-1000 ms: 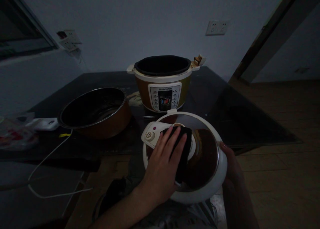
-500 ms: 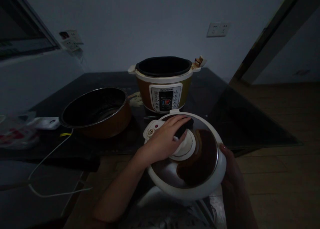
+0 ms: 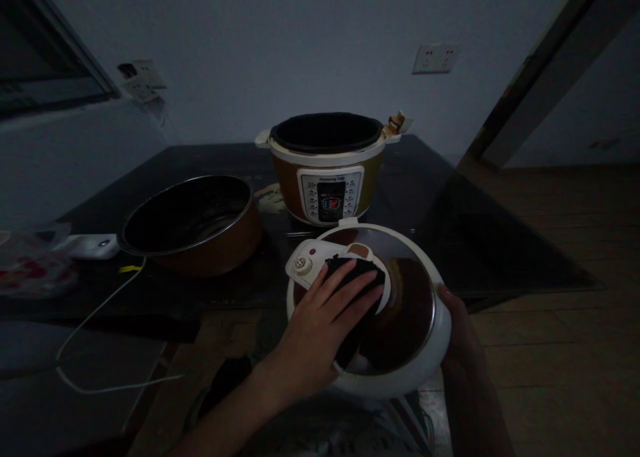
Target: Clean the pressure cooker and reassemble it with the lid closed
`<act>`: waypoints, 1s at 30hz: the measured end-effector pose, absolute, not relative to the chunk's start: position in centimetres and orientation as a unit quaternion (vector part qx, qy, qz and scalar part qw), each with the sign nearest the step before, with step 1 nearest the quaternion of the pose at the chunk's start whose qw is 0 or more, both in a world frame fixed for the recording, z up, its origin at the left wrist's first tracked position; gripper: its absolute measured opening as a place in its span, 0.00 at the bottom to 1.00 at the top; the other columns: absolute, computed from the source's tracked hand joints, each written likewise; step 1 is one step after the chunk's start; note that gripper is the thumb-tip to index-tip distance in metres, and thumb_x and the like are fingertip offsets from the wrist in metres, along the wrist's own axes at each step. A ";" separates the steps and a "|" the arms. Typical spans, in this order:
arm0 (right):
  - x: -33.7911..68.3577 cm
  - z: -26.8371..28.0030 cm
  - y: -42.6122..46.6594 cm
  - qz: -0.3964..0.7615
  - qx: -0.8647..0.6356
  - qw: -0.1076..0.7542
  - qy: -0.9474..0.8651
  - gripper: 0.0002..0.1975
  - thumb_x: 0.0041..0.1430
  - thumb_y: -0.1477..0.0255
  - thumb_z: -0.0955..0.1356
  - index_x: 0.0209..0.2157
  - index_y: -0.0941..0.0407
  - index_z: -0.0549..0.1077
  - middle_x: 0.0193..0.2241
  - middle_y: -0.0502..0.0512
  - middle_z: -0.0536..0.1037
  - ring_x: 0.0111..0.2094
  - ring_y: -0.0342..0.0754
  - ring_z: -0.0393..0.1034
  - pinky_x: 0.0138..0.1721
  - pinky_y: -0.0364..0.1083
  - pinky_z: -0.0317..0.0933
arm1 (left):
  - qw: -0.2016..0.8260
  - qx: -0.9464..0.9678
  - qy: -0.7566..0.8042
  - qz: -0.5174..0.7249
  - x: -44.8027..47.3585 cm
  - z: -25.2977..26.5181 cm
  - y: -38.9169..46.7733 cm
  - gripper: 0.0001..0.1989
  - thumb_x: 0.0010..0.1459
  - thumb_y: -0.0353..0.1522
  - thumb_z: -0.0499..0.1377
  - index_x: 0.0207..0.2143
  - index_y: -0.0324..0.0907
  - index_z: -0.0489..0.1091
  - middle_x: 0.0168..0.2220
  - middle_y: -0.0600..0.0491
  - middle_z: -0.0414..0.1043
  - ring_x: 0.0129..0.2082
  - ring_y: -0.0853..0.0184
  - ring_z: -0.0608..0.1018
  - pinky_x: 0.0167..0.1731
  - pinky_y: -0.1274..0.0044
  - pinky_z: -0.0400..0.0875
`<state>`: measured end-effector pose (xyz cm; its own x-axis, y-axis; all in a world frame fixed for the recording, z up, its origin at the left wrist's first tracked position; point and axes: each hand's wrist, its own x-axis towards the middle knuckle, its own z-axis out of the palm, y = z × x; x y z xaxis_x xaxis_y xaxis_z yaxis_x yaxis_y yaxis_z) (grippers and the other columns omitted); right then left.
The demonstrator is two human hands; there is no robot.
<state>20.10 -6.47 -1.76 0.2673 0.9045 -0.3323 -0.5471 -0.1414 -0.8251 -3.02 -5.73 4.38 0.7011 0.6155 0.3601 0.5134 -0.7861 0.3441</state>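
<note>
**Dark cloth pressed flat on a cooker lid**

Dark cloth (image 3: 356,304) lies on the round lid (image 3: 420,364) of a pressure cooker, and the left hand (image 3: 320,330) rests on top of it, palm down, fingers (image 3: 350,285) stretched out side by side and pressing the cloth against the lid's raised centre; the cloth shows beyond the fingertips and under the palm's right edge. White rim and glossy brown top mark the lid, which is held in front of the person, off the near edge of the black table (image 3: 500,244), tilted a little toward the camera; a white handle tab with a small knob (image 3: 301,265) sticks out at its upper left, just beside the fingertips. The right hand (image 3: 457,330) holds the lid at its right edge, wrapped against the white rim; most of it sits in shadow behind the lid, so the curl of its fingers is probably a cupping grip, though I cannot tell for sure.

On the table beyond the lid stands the cooker body (image 3: 327,170), open at the top, its control panel facing the camera; well to its left sits a dark inner pot (image 3: 193,220) with a copper-coloured outside and a bright rim. Near the pot's left side lies a white power strip (image 3: 90,246), and a white cord (image 3: 95,310) trails from it over the table's edge. A crumpled plastic bag (image 3: 30,270) is at the far left; two wall sockets (image 3: 435,57) are set in the pale wall behind.
</note>
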 end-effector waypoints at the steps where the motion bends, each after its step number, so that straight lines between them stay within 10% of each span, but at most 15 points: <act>1: 20.1 -1.6 -6.5 0.579 -0.493 0.628 -0.165 0.17 0.40 0.57 0.75 0.30 0.53 0.78 0.26 0.53 0.81 0.24 0.50 0.73 0.27 0.47 0.68 | 0.103 0.914 0.309 0.244 -3.2 3.7 -6.0 0.33 0.59 0.28 0.53 0.66 0.45 0.49 0.68 0.50 0.53 0.70 0.57 0.45 0.65 0.54 0.44; 9: 20.0 -1.1 -6.4 0.575 -0.510 0.623 -0.145 0.15 0.38 0.58 0.75 0.27 0.52 0.77 0.22 0.50 0.80 0.22 0.49 0.73 0.24 0.46 0.66 | 0.171 0.892 0.247 0.338 -5.7 0.1 -6.8 0.29 0.64 0.32 0.51 0.67 0.47 0.50 0.67 0.47 0.55 0.70 0.55 0.45 0.64 0.55 0.50; 14: 20.0 -0.8 -6.5 0.569 -0.509 0.630 -0.146 0.13 0.38 0.59 0.75 0.25 0.52 0.77 0.23 0.50 0.80 0.21 0.49 0.72 0.23 0.46 0.66 | 0.403 0.603 0.412 0.551 -7.6 -0.1 -7.1 0.20 0.67 0.38 0.49 0.57 0.46 0.68 0.59 0.46 0.69 0.61 0.54 0.68 0.60 0.60 0.62; 17: 19.9 -0.6 -6.5 0.567 -0.506 0.633 -0.147 0.13 0.39 0.59 0.75 0.24 0.52 0.77 0.23 0.51 0.80 0.21 0.49 0.72 0.24 0.46 0.67 | 0.367 0.366 0.531 0.670 -8.1 -0.1 -5.6 0.23 0.63 0.44 0.54 0.56 0.45 0.68 0.52 0.47 0.75 0.55 0.55 0.74 0.55 0.62 0.68; 30: 20.0 -0.7 -6.6 0.561 -0.525 0.620 -0.156 0.16 0.39 0.58 0.75 0.29 0.52 0.77 0.24 0.51 0.81 0.24 0.52 0.74 0.31 0.51 0.68 | 0.115 0.859 0.403 0.295 -6.0 0.5 -3.7 0.34 0.64 0.30 0.52 0.68 0.46 0.41 0.68 0.46 0.51 0.69 0.60 0.48 0.66 0.54 0.39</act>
<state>20.01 -6.61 -0.75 0.3217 0.8603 -0.3954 -0.5321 -0.1812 -0.8271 -6.02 -3.66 0.52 0.5007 0.7604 0.4137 0.6243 -0.6483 0.4359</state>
